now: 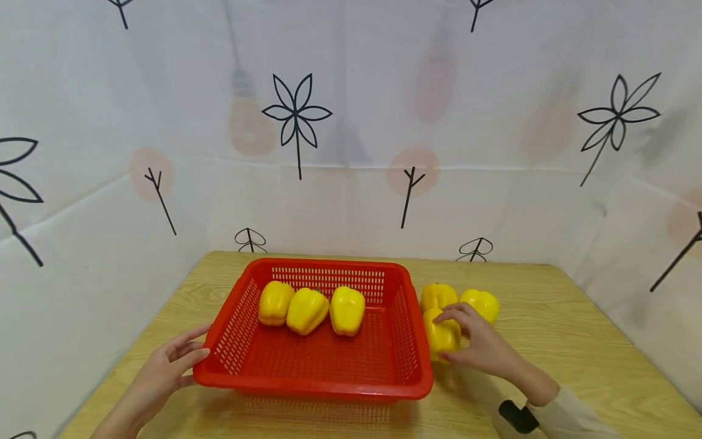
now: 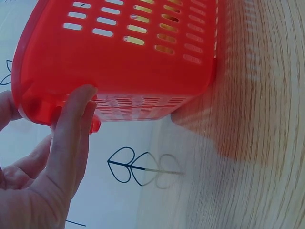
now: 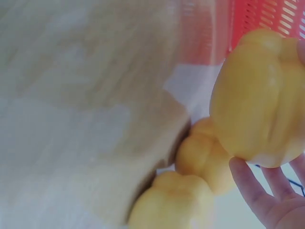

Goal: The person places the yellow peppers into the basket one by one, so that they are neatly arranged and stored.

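Note:
A red plastic basket (image 1: 312,386) with slotted walls stands on the table. Along its far side lie three yellow bell peppers, one at the left (image 1: 276,303), one in the middle (image 1: 307,312) and one to the right (image 1: 347,311). My left hand (image 1: 159,372) grips the basket's left rim near the front corner, its fingers against the outer wall (image 2: 124,71) in the left wrist view. Beside the basket's right wall, my right hand (image 1: 485,346) holds another yellow bell pepper (image 3: 259,100) between thumb and fingers, raised above the table in the right wrist view.
Two more yellow bell peppers lie right of the basket, one close to its wall (image 1: 437,295) and one farther right (image 1: 480,303). The wooden table (image 1: 570,353) ends at a white patterned curtain (image 1: 351,207) behind and at both sides.

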Demonstrator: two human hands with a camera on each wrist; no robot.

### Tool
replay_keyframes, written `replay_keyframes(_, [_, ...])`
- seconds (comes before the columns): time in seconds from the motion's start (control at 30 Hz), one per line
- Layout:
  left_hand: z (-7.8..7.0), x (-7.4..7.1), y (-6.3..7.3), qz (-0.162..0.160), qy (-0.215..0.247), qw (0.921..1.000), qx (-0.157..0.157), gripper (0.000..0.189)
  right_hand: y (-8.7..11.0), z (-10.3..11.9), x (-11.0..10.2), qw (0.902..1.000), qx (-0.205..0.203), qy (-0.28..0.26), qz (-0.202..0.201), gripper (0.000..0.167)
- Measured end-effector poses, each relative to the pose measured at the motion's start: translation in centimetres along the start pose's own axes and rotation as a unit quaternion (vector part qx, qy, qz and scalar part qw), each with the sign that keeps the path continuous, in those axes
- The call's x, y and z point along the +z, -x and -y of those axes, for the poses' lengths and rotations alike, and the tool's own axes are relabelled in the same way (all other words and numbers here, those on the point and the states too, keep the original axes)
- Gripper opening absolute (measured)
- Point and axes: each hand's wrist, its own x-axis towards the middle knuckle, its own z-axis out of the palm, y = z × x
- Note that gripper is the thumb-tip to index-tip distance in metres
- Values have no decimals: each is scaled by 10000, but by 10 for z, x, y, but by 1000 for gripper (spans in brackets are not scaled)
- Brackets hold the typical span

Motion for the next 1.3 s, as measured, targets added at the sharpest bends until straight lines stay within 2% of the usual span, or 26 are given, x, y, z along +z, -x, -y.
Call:
replay_keyframes(0.13, [0,0,0,20,-9,10000,20,60,-4,0,-5,9998,-116,109,-70,52])
replay_keyframes(0.43, [2,-2,0,165,13,9998,93,61,-13,2,-19,9999,-95,93,-63,52])
replay_keyframes(0.63, [1,-1,0,111,-10,9999,53,60,-19,3,-25,9996,-207,78,-158,52])
replay_keyframes(0.87, [1,-3,0,262,-3,9996,99,63,-27,7,-31,9995,-260,84,-158,51])
replay_keyframes(1.3, [0,-2,0,170,7,9998,55,63,-47,17,-42,9991,-366,125,-154,48])
